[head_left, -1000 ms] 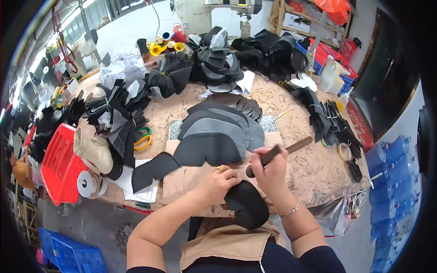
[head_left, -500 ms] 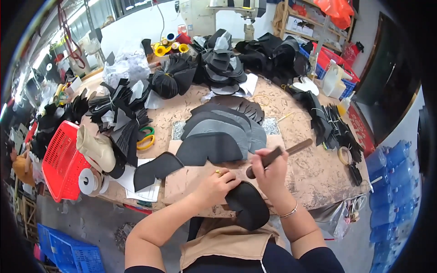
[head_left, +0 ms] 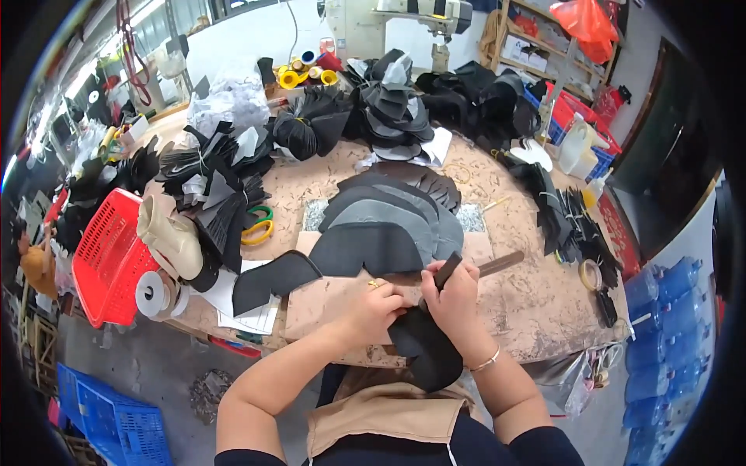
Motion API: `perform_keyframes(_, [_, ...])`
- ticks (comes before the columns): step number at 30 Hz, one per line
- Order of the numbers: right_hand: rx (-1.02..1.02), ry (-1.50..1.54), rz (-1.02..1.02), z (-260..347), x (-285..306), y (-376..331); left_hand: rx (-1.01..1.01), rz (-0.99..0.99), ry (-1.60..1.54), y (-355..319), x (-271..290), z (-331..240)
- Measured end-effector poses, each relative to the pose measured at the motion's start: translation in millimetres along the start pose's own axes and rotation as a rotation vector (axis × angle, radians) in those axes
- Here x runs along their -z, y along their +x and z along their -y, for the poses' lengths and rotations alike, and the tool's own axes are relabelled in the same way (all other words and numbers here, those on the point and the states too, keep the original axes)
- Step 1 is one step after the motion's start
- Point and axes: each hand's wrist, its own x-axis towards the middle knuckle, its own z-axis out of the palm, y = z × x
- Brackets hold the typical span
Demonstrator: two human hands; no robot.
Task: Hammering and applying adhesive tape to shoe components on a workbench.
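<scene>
A curved black shoe-upper piece (head_left: 426,349) lies at the table's near edge and hangs over it toward my apron. My left hand (head_left: 374,312), a ring on one finger, has its fingertips closed on the piece's upper edge. Close beside it, my right hand (head_left: 453,299) grips a hammer (head_left: 501,264) near its dark head. The brown handle sticks out to the right, and the head's lower end is down at the piece's edge. Just beyond my hands lies a row of overlapping black and grey upper pieces (head_left: 365,247). Another black piece (head_left: 273,281) lies to the left.
Bundles of black cut pieces (head_left: 311,120) line the back of the table (head_left: 559,311). At left are a red basket (head_left: 116,256), a beige boot (head_left: 171,237), scissors (head_left: 258,229) and white paper (head_left: 252,317). A tape roll (head_left: 590,274) lies at right. A sewing machine (head_left: 353,31) stands behind.
My right hand has moved left and closer to my left hand, bringing the hammer head down to the black piece's edge. My left hand stays at that edge. The whole view has shifted slightly.
</scene>
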Motion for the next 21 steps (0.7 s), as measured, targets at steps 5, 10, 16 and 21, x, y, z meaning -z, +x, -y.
perform_keyframes(5, [-0.009, 0.086, 0.091, 1.0, 6.1, 10.3, -0.035, 0.035, 0.117, -1.5, 3.4, 1.6])
perform_keyframes(10, [0.013, 0.039, 0.065, 12.4, 3.0, 5.5, -0.013, 0.009, 0.108, -7.6, -6.1, 0.2])
perform_keyframes(16, [-0.025, 0.075, 0.082, 6.3, 1.4, 0.4, 0.042, 0.049, 0.057, -6.7, 12.9, 0.0])
perform_keyframes(21, [-0.047, 0.126, 0.027, 18.6, 15.1, 14.8, 0.0, 0.1, 0.18, -7.2, 16.4, -10.9])
